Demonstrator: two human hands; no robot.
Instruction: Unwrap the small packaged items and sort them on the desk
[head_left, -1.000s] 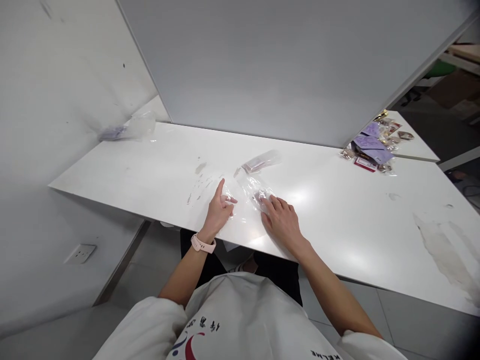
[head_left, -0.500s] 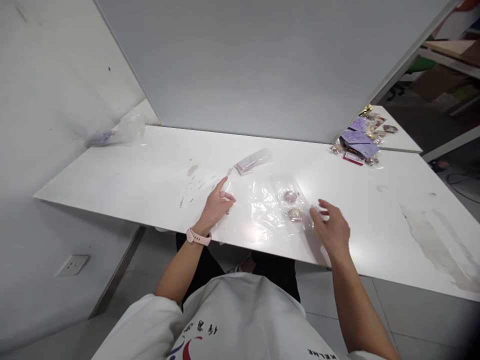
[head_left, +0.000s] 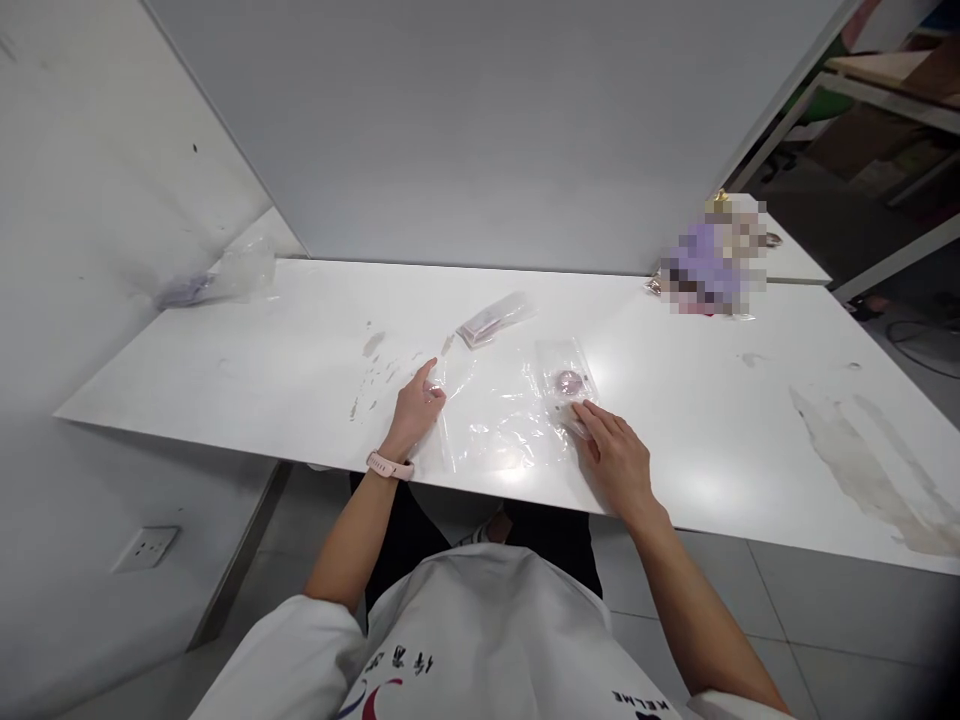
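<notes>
A large clear plastic bag [head_left: 495, 415] lies flat in front of me. My left hand [head_left: 417, 408] rests at its left edge, index finger stretched out and thumb apart from it. On the bag's right side lies a small clear packet with a round pinkish item [head_left: 569, 382]. Just below that, the fingers of my right hand [head_left: 619, 455] close over a second small clear packet [head_left: 571, 420]. They cover most of it, and its contents are hidden. Behind the large bag lies a folded clear bag with pale pink contents [head_left: 491, 322].
A pile of purple and other small packets [head_left: 705, 265] sits at the back right, partly blurred. Against the left wall lies a clear bag with something purple inside [head_left: 217, 285]. A grey panel [head_left: 480, 150] rises behind the white table [head_left: 315, 340].
My right hand has moved left and down onto the lower small packet. My left hand has shifted slightly left along the large bag's edge. The view has turned a little.
</notes>
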